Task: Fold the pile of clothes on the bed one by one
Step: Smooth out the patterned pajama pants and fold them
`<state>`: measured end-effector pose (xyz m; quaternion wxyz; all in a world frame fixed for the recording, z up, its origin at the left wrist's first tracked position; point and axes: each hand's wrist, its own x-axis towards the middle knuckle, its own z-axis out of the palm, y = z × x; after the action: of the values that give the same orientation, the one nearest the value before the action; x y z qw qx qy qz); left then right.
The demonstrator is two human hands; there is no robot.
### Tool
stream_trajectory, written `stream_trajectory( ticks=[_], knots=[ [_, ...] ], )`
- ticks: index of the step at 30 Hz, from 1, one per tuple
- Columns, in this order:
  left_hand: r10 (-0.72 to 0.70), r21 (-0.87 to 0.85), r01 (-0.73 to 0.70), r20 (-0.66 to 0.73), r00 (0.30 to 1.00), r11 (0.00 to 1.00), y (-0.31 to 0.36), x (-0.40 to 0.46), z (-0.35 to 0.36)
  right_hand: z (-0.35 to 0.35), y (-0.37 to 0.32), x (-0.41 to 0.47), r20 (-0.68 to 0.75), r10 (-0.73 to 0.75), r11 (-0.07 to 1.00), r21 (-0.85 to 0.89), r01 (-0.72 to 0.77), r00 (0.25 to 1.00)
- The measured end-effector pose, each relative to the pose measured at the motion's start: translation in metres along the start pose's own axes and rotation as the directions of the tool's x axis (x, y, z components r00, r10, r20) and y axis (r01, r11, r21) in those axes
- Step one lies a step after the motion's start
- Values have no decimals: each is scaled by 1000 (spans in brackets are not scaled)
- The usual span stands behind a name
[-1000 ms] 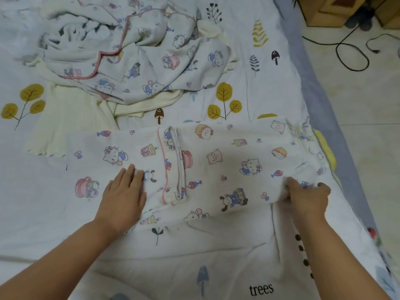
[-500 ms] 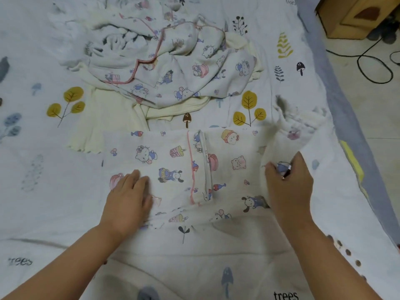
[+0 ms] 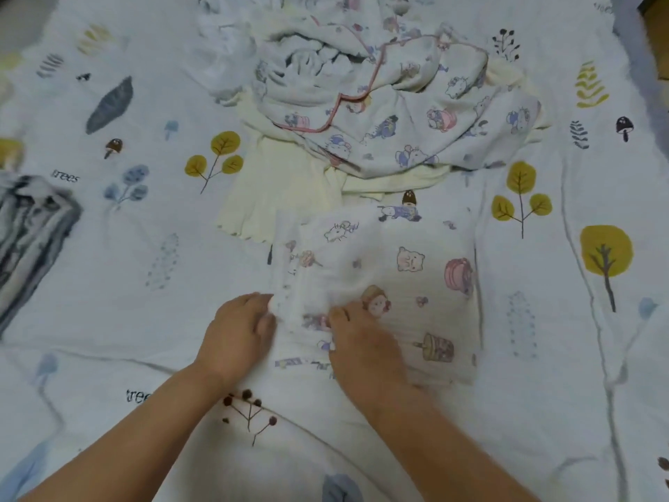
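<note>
Bedsheet [image 3: 108, 302] bare left of folded garment [image 3: 416, 284] under both hands

Lighting's pretty flat and soft, kind of dim with a cool grey-white cast over the whole bed [image 3: 108, 320]. No glare, only faint shadows under the forearms. The folded garment [image 3: 416, 284] is motion-smeared along its left edge, and the pile of clothes [image 3: 380, 114] beyond it looks soft. Wide-angle bend shows toward the corners, where detail gets mushy.
</note>
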<state>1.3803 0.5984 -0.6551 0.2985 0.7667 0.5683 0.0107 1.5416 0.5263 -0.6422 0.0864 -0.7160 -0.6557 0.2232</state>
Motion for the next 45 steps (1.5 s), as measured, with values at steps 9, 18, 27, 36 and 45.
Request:
stream_trajectory(
  ticks=[9, 18, 27, 36, 45],
  knots=[
    [-268, -426, 221, -52, 962, 877, 41, 47, 2, 6, 4, -9, 172, -7, 993, -114, 27, 985],
    [-287, -472, 167, -194, 938, 866, 44, 67, -9, -36, 27, -5, -403, 265, 964, 135, -230, 876],
    [199, 321, -139, -163, 966, 937, 35, 60, 21, -9, 74, 31, -144, 524, 836, -101, -540, 839],
    [146, 282, -129, -42, 988, 951, 12, 71, 32, 2, 106, 25, -39, 517, 848, -108, -518, 855],
    [-340, -340, 364, 131, 931, 867, 14, 57, 11, -25, 92, 9, -15, 730, 647, 334, -685, 683]
  ],
)
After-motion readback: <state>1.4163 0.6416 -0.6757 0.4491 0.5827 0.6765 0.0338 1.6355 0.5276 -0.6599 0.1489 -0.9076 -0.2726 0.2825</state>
